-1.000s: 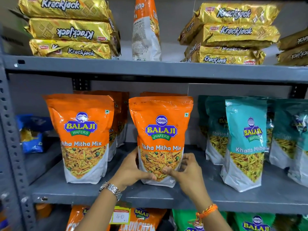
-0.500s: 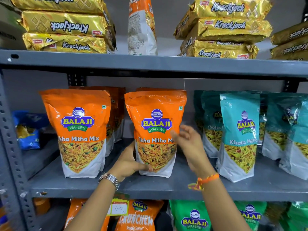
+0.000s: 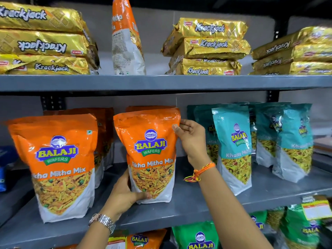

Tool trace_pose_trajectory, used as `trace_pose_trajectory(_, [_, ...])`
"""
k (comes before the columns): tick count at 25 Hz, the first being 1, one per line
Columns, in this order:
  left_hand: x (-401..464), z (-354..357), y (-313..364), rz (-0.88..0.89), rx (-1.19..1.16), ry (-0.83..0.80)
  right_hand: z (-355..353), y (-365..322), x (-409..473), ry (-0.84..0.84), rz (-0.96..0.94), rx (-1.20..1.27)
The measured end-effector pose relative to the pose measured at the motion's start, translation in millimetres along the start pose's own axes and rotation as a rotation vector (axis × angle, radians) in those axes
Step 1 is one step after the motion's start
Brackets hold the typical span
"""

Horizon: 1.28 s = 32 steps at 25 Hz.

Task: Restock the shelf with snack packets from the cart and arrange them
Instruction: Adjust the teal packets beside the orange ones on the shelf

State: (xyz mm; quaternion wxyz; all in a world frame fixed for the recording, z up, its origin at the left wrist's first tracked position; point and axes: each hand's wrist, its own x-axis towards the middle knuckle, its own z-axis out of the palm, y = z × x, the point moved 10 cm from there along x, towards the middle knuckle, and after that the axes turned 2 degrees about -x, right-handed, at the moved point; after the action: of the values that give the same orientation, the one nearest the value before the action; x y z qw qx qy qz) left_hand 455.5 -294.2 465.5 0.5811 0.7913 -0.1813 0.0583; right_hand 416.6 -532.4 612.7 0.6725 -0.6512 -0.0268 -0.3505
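An orange Tikha Mitha Mix packet [image 3: 150, 141] stands upright on the grey middle shelf [image 3: 188, 207]. My left hand [image 3: 124, 194] grips its lower left corner, thumb across the white base. My right hand [image 3: 190, 139] pinches its upper right edge with the fingertips. A second orange packet [image 3: 57, 159] stands to the left, with more orange packets behind both. Teal Khatta Mitha packets [image 3: 231, 141] stand to the right. The cart is out of view.
The upper shelf [image 3: 161, 82] carries gold Krackjack stacks [image 3: 208, 45] and one upright orange packet [image 3: 125, 38]. Green and orange packets [image 3: 197, 236] fill the shelf below. A blue packet [image 3: 2, 177] lies at the far left. Bare shelf shows between the orange and teal rows.
My right hand has risen from the packet's base to its upper right edge. My left hand stays at the lower left corner. The camera view has shifted and closed in.
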Motion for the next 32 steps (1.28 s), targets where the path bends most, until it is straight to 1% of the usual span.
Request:
trace_pose_trajectory(2, [-14,-10,4,0.042,0.027,0.116,-29,-6,-20,0.029,-0.071,-0.067])
trace_pose_trajectory(4, [-36,-20,8,0.063,0.040,0.252,-83,-3,-38,0.065,-0.109,-0.090])
trace_pose_trajectory(6, [-61,-18,21,0.088,0.109,0.361,-154,12,-41,0.099,-0.073,-0.081])
trace_pose_trajectory(8, [-79,2,49,0.194,0.092,0.467,-221,41,-23,0.121,0.008,-0.102])
trace_pose_trajectory(9, [-82,21,65,0.234,0.071,0.492,-244,60,-10,0.114,0.062,-0.126])
trace_pose_trajectory(10, [-77,47,78,0.249,0.068,0.470,-262,79,2,0.111,0.104,-0.179])
trace_pose_trajectory(12, [-52,118,95,0.235,0.094,0.278,-279,108,25,0.041,0.152,-0.277])
trace_pose_trajectory(13, [-38,158,98,0.217,0.120,0.185,-284,121,34,-0.029,0.169,-0.316])
trace_pose_trajectory(14, [-23,191,100,0.199,0.140,0.126,-281,126,40,-0.125,0.190,-0.324])
trace_pose_trajectory(17, [6,259,108,0.169,0.243,0.060,-260,137,47,-0.428,0.221,-0.331])
trace_pose_trajectory(19, [17,272,113,0.152,0.303,0.103,-247,146,45,-0.533,0.224,-0.321])
trace_pose_trajectory(21, [30,273,106,0.143,0.296,0.131,-246,155,44,-0.521,0.217,-0.319])
trace_pose_trajectory(24, [45,266,82,0.091,0.152,0.055,-253,151,37,-0.399,0.129,-0.440])
trace_pose_trajectory(27, [55,264,74,0.096,0.156,-0.022,-255,140,29,-0.342,0.074,-0.547])
trace_pose_trajectory(32, [57,268,75,0.089,0.118,-0.050,-258,131,24,-0.296,0.065,-0.606])
